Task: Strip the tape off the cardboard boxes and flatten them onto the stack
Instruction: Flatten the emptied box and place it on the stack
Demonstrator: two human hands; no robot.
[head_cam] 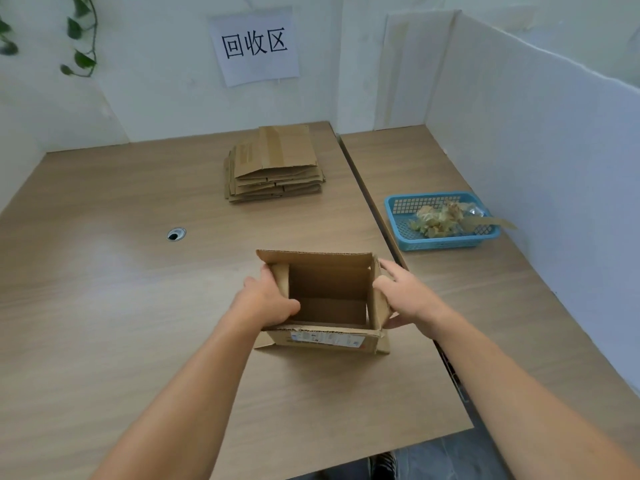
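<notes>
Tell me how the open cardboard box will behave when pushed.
The open cardboard box looks empty, so probably light and apt to slide on the smooth table. Its thin corrugated walls and loose flaps should fold easily between the left hand and right hand.

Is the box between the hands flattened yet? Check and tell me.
No: the box stands upright and open-topped on the table, its inside hollow, the left hand gripping its left wall.
</notes>
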